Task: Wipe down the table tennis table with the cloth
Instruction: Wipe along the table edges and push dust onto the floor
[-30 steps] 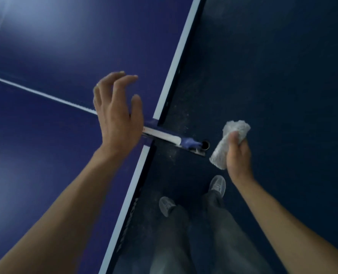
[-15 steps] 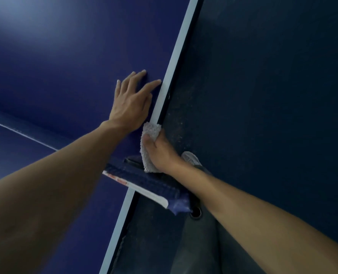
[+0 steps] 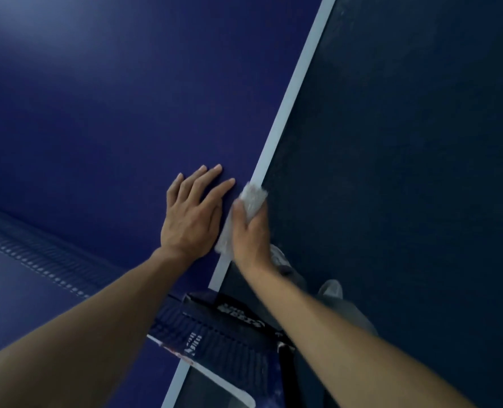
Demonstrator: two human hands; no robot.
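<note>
The right hand (image 3: pixel 248 231) grips the white cloth (image 3: pixel 244 213) against the table tennis table (image 3: pixel 97 113) edge line, while the left hand (image 3: pixel 191 214) rests flat, fingers straight, on the blue surface.

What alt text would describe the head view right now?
The right hand grips a white cloth against the white side edge of the blue table tennis table. The left hand rests flat on the tabletop beside it, fingers spread.

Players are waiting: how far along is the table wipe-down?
Done: nothing shows as wiped. In hand: the right hand presses the cloth on the table's white edge near the net, left hand flat on the blue top. Left: the edge ahead, probably the top.
</note>
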